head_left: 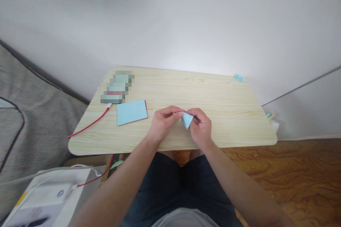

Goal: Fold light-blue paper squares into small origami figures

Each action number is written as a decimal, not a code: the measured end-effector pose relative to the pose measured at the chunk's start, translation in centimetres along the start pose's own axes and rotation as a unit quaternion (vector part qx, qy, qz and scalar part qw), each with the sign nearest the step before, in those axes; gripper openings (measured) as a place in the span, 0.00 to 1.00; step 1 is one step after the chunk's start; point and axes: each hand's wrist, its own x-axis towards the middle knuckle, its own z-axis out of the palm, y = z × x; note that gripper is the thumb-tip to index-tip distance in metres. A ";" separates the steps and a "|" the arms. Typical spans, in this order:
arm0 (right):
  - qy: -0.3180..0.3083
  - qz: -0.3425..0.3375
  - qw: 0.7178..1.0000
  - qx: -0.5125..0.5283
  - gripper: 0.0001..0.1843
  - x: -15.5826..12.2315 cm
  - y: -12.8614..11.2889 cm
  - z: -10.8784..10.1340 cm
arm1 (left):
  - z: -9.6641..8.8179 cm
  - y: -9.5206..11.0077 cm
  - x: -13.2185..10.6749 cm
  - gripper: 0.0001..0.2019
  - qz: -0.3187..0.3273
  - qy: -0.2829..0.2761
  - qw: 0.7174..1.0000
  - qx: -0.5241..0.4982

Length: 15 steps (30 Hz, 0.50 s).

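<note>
On my left, the blue stack (131, 112) lies flat, probably for easy reach. My left hand (163, 123) pinches the folded blue paper (187, 120) between thumb and fingers above the table (237, 127); my right hand (201, 126) pinches its right edge, likely to steady the folds. A small blue piece (239, 77) sits at the far right corner, seemingly out of the way.

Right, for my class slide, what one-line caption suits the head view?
Left hand and right hand hold a small folded blue paper over a wood-grain table, a flat blue sheet to their left.
</note>
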 end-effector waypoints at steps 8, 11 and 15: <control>-0.065 0.091 0.992 0.053 0.10 0.0 0.0 -1.0 | -0.2 -0.2 0.1 0.08 -0.018 0.007 1.000 -0.014; -0.114 0.119 0.983 0.083 0.12 0.5 -0.2 -2.1 | -0.2 -0.3 0.2 0.09 -0.026 0.022 0.999 0.007; -0.143 0.166 0.971 0.092 0.12 1.1 -0.4 -2.9 | 0.1 -0.2 0.2 0.09 -0.025 0.041 0.998 0.042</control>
